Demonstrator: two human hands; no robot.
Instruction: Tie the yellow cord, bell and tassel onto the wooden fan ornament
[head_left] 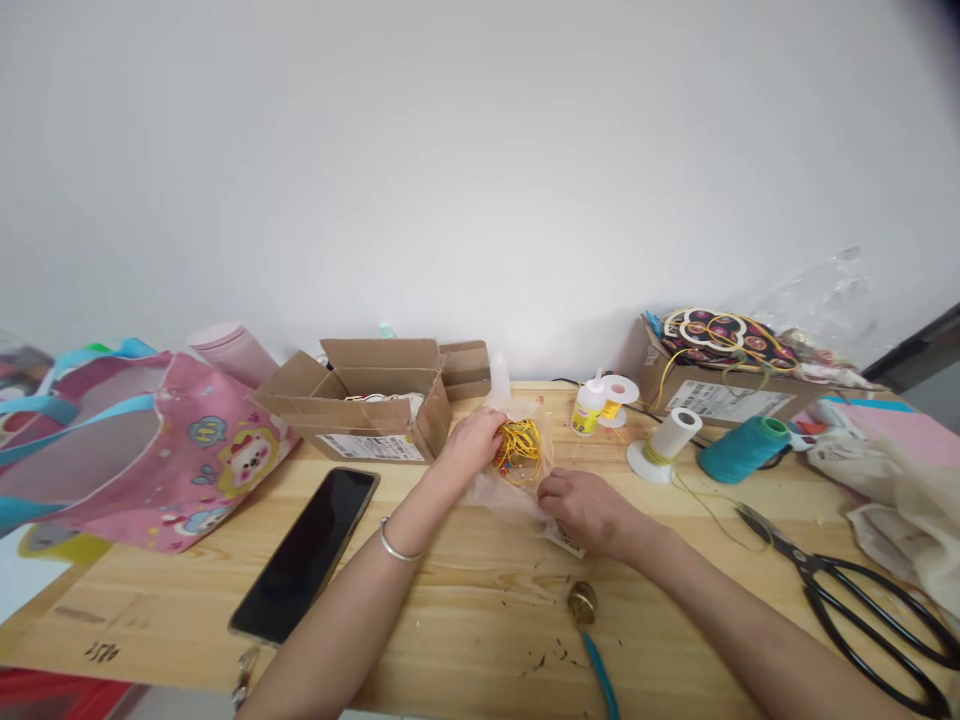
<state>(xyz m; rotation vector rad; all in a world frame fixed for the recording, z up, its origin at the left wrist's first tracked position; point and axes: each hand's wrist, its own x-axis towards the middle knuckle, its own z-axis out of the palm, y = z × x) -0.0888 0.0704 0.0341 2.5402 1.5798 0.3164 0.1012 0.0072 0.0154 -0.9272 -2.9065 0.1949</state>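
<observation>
A clear plastic bag (510, 498) lies on the table in front of me, its mouth spread apart. Inside it sits a tangle of yellow cords (520, 445) with small red and blue bits among them. My left hand (478, 438) is closed on the bag's left edge, fingertips against the cords. On the right side, the curled fingers of my right hand (586, 508) pinch the bag's edge. A white label (566, 543) shows partly from under that hand. Nearer to me lies a small brass-coloured bell (583, 602) with a teal strap (598, 672).
To the left are a phone (306, 553), a pink bag (187, 450) and an open cardboard box (375, 405). On the right stand a glue bottle (587, 408), a thread spool (671, 440), a teal thread cone (742, 450), black scissors (814, 570) and a filled box (712, 395).
</observation>
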